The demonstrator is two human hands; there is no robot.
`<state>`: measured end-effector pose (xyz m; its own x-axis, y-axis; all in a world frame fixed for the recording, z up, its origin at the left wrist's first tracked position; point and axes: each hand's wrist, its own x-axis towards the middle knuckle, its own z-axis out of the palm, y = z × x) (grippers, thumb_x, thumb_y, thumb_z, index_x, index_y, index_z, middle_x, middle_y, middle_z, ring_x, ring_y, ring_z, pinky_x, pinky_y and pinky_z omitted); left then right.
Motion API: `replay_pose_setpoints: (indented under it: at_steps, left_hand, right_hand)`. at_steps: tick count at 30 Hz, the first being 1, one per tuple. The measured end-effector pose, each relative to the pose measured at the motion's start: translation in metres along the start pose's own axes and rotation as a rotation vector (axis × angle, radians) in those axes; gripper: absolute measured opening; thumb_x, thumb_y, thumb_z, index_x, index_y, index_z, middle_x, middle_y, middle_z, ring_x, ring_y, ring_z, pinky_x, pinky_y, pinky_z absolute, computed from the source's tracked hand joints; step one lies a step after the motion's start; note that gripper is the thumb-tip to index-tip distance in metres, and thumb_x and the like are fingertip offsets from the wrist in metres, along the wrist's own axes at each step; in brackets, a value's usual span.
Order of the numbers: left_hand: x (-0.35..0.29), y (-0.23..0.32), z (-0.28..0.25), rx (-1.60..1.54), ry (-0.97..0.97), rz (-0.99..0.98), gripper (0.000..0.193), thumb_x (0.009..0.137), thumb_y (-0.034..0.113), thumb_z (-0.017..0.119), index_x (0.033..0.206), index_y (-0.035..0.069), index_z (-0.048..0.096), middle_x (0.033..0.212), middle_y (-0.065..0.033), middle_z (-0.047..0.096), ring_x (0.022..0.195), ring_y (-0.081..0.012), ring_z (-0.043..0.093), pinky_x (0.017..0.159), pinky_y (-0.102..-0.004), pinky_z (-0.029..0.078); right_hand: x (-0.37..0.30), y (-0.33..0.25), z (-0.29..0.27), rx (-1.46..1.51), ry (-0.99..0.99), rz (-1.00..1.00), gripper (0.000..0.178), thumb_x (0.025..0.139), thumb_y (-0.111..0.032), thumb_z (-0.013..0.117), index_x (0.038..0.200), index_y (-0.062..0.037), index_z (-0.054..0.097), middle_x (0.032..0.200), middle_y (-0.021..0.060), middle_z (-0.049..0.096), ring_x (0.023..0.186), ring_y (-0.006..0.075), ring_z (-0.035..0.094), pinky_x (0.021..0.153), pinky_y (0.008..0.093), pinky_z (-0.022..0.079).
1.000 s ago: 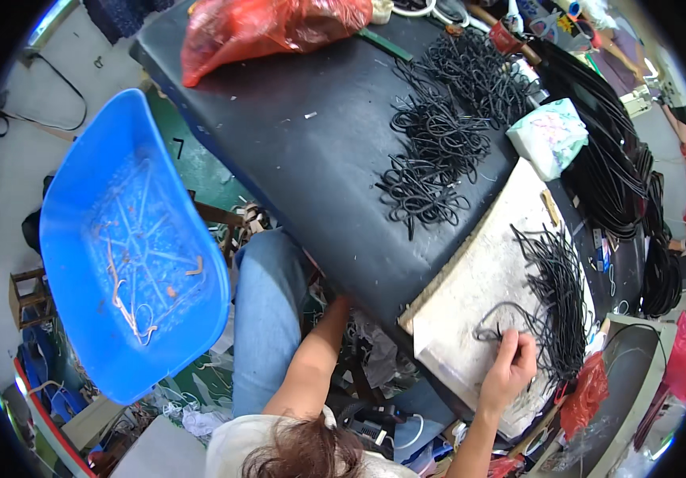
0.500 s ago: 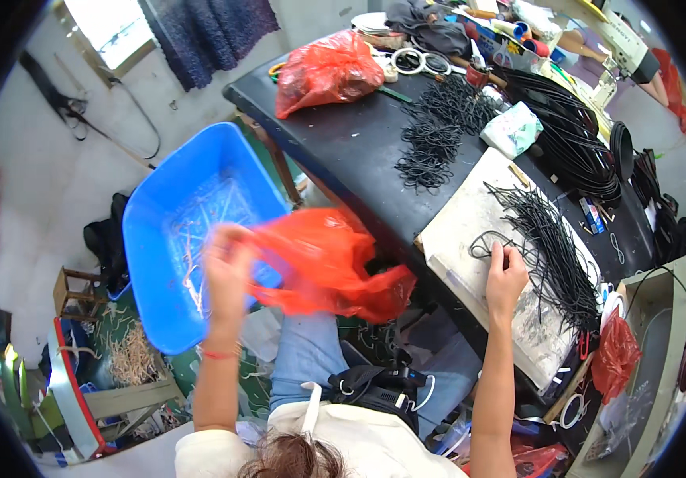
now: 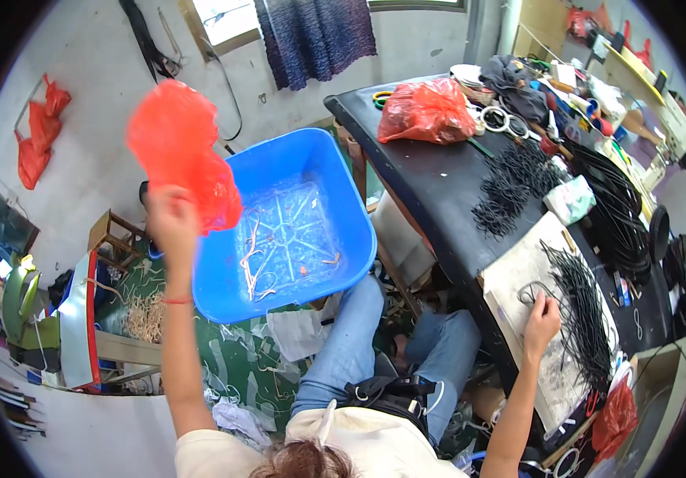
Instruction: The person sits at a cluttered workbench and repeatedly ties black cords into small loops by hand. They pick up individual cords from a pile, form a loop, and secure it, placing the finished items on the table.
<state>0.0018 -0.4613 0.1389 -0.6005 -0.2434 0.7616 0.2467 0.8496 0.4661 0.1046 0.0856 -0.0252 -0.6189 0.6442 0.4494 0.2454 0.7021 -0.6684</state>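
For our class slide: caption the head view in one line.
Left hand lifts a red plastic bag beside a blue tub; right hand rests on black cords.

The left hand [image 3: 171, 219] is raised high, clutching a crumpled red plastic bag [image 3: 179, 155] above the near-left edge of a blue plastic tub [image 3: 335, 191]. The tub holds a few pale strands on its ribbed bottom. The right hand [image 3: 542, 315] rests on a pale board [image 3: 518, 279] lying on the dark tabletop [image 3: 438, 191], fingers pinching black cords at the edge of a long pile of black cords [image 3: 582, 319]. Farther along the tabletop lie 2 smaller heaps of black loops [image 3: 510, 191] and a second, filled red bag [image 3: 426, 111]. Blue-jeaned knees [image 3: 359, 334] show below, over a green floor littered with scraps.
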Motion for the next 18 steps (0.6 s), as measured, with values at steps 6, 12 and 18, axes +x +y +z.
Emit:
replay_pose_setpoints:
  at_steps: [6,12,18]
  left_hand:
    - [-0.140,-0.055,0.130,-0.275,-1.758,-0.408,0.035,0.072,0.002,0.048,0.107,0.001,0.055,0.079,-0.0142,0.061,0.062,-0.0242,0.061,0.059,-0.0369,0.048]
    - [-0.120,-0.069,0.127,-0.184,-1.220,-0.204,0.051,0.073,0.015,0.065,0.119,0.002,0.047,0.104,-0.0183,0.054,0.105,-0.0304,0.050,0.090,-0.0420,0.039]
    - [-0.126,-0.084,0.065,0.567,-0.309,-0.663,0.074,0.070,0.014,0.069,0.133,0.005,0.031,0.135,-0.0191,0.028,0.122,-0.0407,0.031,0.101,-0.0456,0.028]
  right_hand:
    - [-0.006,-0.020,-0.008,-0.253,0.126,-0.489,0.007,0.082,-0.002,0.055,0.080,0.0028,0.051,0.076,0.0141,0.051,0.071,0.0279,0.050,0.066,0.0360,0.041]
    - [-0.002,-0.143,0.077,0.111,-0.478,-0.319,0.005,0.076,-0.003,0.060,0.080,-0.0006,0.059,0.083,0.0150,0.060,0.077,0.0296,0.058,0.068,0.0371,0.047]
    - [-0.010,-0.198,0.251,0.344,-0.846,-0.274,0.021,0.078,-0.020,0.063,0.076,0.0004,0.060,0.089,0.0150,0.060,0.084,0.0268,0.058,0.071,0.0331,0.046]
